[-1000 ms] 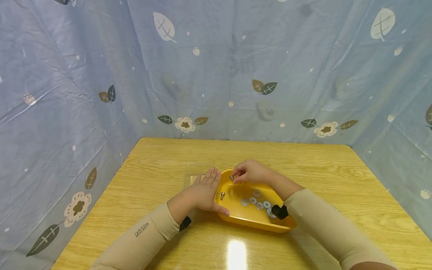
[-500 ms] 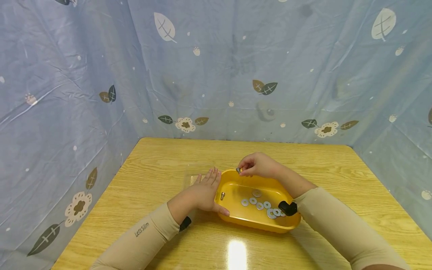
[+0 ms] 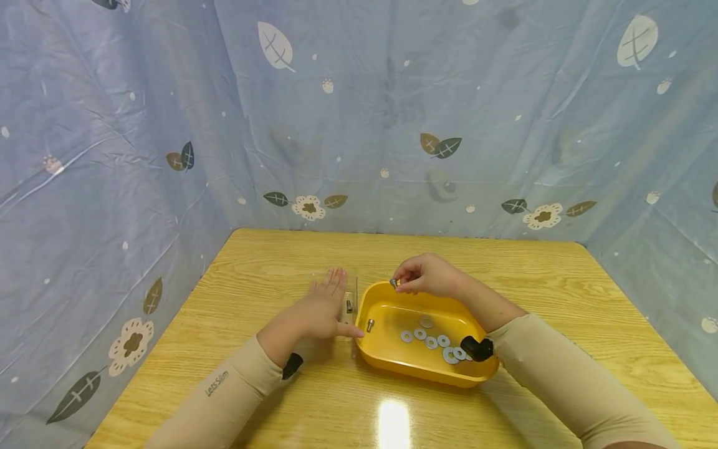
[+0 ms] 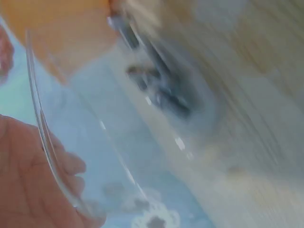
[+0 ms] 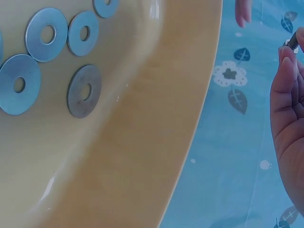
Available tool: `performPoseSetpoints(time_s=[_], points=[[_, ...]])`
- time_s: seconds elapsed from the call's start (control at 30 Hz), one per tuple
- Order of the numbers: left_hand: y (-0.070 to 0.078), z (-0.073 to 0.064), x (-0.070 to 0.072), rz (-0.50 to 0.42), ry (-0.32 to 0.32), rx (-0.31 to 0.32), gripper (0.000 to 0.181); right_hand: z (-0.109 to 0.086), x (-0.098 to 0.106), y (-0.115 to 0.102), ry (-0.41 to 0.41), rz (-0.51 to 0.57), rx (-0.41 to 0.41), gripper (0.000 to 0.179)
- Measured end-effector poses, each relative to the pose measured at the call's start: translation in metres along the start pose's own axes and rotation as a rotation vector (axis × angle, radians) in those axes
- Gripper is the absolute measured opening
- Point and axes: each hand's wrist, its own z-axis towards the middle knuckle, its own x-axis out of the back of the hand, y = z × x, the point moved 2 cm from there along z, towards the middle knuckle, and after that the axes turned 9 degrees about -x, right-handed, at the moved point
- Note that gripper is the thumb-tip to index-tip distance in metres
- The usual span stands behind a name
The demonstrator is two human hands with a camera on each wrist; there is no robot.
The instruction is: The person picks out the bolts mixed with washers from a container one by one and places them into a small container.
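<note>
Over the yellow tray's [image 3: 423, 372] far rim, my right hand [image 3: 430, 275] pinches a small metal bolt [image 3: 394, 284] between thumb and fingertips; the right wrist view shows the same bolt [image 5: 293, 42]. My left hand [image 3: 322, 313] lies spread at a clear plastic box [image 3: 352, 288] left of the tray, its thumb near the tray's rim. Several bolts [image 4: 164, 88], blurred in the left wrist view, lie inside the box, whose clear wall [image 4: 40, 126] stands in front of the palm. Another bolt [image 3: 370, 325] lies in the tray's left end.
Several flat washers [image 3: 431, 342] are spread over the tray's floor, some partly hidden by the black strap [image 3: 477, 348] at my right wrist. Wooden table [image 3: 269, 268] surrounds the tray and box. A patterned blue curtain [image 3: 364, 125] hangs behind.
My right hand has lifted the bolt from the tray up to its far rim. My left hand has shifted left off the tray's edge, uncovering part of the clear box.
</note>
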Motion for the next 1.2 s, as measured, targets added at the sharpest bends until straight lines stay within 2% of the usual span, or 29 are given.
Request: performPoseSetpoints(time_s=[0.23,0.43,0.87,1.07,1.2], points=[[-0.032,-0.015,0.004,-0.041,0.024,0.121,0.126,0.0,0.0,-0.003,0.002,-0.011,0.015,0.015],[-0.046,-0.025,0.0,-0.064,0.018,0.184,0.126,0.002,0.0,-0.006,-0.004,-0.027,0.016,0.015],[-0.049,-0.031,-0.005,-0.076,0.004,0.197,0.125,0.01,0.001,-0.016,0.01,-0.075,0.048,0.016],[-0.05,-0.03,-0.005,-0.09,-0.008,0.201,0.127,0.026,0.0,-0.027,0.024,-0.102,0.03,0.015],[-0.049,-0.029,-0.004,-0.104,-0.011,0.207,0.128,0.039,-0.005,-0.037,0.017,-0.128,0.05,0.016]])
